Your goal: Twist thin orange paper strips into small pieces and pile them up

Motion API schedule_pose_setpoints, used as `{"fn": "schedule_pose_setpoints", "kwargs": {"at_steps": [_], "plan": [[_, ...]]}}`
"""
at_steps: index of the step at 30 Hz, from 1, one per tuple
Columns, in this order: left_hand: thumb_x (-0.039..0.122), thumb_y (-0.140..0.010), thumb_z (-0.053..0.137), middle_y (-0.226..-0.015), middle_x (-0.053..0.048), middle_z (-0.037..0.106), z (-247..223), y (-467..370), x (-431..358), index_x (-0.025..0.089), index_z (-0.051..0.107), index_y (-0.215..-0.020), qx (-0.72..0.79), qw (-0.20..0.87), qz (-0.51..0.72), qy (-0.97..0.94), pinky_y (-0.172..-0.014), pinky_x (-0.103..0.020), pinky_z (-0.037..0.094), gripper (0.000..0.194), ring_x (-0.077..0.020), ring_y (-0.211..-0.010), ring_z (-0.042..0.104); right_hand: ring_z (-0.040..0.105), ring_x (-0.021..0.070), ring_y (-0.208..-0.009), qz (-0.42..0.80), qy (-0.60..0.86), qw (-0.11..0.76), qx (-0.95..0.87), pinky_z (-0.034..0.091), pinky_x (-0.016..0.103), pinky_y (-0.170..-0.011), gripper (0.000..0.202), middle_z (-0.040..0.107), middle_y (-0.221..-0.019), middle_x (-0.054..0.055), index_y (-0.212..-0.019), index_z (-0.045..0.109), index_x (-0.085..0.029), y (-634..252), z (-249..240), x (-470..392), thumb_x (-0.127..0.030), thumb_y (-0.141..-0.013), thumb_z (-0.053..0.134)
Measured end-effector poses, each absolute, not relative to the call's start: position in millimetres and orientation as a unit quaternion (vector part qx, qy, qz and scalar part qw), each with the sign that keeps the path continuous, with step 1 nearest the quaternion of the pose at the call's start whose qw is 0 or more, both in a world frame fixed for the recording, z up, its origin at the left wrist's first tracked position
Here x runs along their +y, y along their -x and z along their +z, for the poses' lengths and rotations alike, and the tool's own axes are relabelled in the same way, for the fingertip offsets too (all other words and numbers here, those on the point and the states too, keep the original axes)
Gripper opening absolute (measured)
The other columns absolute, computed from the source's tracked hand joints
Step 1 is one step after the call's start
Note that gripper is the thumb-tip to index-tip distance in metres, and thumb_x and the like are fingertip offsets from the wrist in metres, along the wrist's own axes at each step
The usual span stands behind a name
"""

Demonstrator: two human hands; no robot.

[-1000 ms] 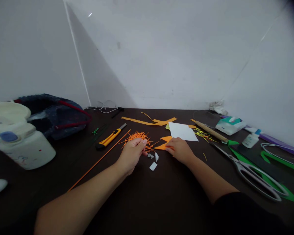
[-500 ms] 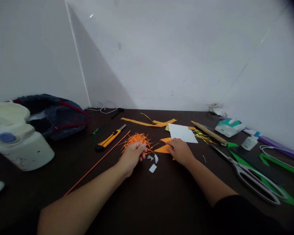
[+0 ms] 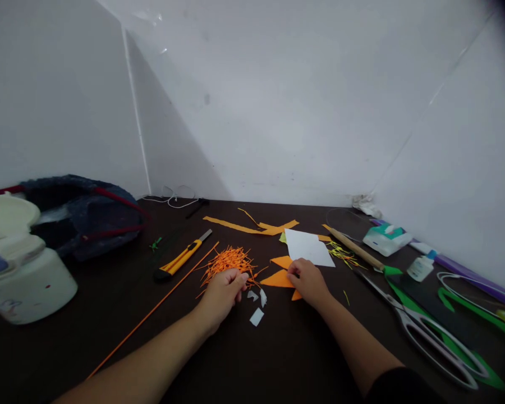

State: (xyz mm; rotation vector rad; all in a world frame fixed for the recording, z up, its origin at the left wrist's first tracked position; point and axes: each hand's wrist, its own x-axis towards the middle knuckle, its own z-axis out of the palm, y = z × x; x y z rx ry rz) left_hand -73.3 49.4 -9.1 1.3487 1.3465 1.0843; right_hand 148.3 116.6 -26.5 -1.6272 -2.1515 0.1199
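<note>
My left hand (image 3: 224,294) is closed in a pinch at the near edge of a heap of thin orange paper strips (image 3: 229,261); whatever its fingertips hold is too small to name. Small white paper scraps (image 3: 256,317) lie just right of it. My right hand (image 3: 309,279) has its fingers closed on a pointed orange paper cutout (image 3: 278,279), which lies on the dark table with its tips sticking out around the fingers. Behind that hand rests a white sheet of paper (image 3: 307,247), partly over orange paper.
A yellow utility knife (image 3: 183,258) and a long orange stick (image 3: 151,311) lie to the left, near a white tub (image 3: 29,280) and a dark bag (image 3: 105,224). On the right are scissors (image 3: 421,331), a wooden-handled tool (image 3: 353,247), a glue bottle (image 3: 422,266) and green strips (image 3: 410,297).
The whole scene sits lower and slightly further left as the head view shifts. Both hands keep nearly the same place over the strips and the cutout.
</note>
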Motion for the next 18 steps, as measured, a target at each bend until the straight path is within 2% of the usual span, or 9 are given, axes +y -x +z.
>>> {"fn": "schedule_pose_setpoints", "kwargs": {"at_steps": [6, 12, 16, 18], "plan": [[0.037, -0.076, 0.046, -0.053, 0.004, 0.051, -13.3, 72.2, 49.5, 0.017, 0.049, -0.064, 0.515, 0.457, 0.450, -0.569, -0.047, -0.021, 0.032, 0.023, -0.0097, -0.045, 0.044, 0.052, 0.0186, -0.079, 0.022, 0.599, 0.186, -0.779, 0.033, 0.028, -0.067, 0.011, 0.061, -0.080, 0.003, -0.079, 0.060, -0.021, -144.3, -23.8, 113.5, -0.026, -0.074, 0.052], [0.024, -0.076, 0.044, -0.061, 0.003, 0.053, -16.8, 65.9, 47.3, 0.017, 0.052, -0.073, 0.490, 0.488, 0.448, -0.567, -0.054, -0.022, 0.036, 0.011, -0.0102, -0.051, 0.047, 0.051, 0.0179, -0.078, 0.020, 0.604, 0.173, -0.778, 0.032, 0.028, -0.065, 0.011, 0.060, -0.077, 0.003, -0.070, 0.058, -0.020, -145.2, -23.3, 111.6, -0.020, -0.075, 0.048], [0.017, -0.076, 0.040, -0.066, 0.002, 0.054, -15.3, 64.5, 47.0, 0.016, 0.052, -0.077, 0.486, 0.505, 0.444, -0.558, -0.056, -0.022, 0.037, 0.012, -0.0095, -0.053, 0.048, 0.050, 0.0214, -0.085, 0.005, 0.612, 0.180, -0.770, 0.032, 0.031, -0.068, 0.015, 0.059, -0.088, 0.006, -0.085, 0.058, -0.020, -145.0, -23.8, 110.5, -0.027, -0.078, 0.046], [0.014, -0.076, 0.038, -0.069, 0.001, 0.054, -13.3, 64.9, 47.0, 0.015, 0.052, -0.079, 0.485, 0.508, 0.443, -0.557, -0.057, -0.022, 0.036, 0.013, -0.0087, -0.053, 0.047, 0.048, 0.0242, -0.091, -0.009, 0.611, 0.183, -0.770, 0.032, 0.033, -0.071, 0.025, 0.058, -0.095, 0.007, -0.098, 0.056, -0.021, -143.6, -24.4, 109.8, -0.034, -0.078, 0.047]]}}
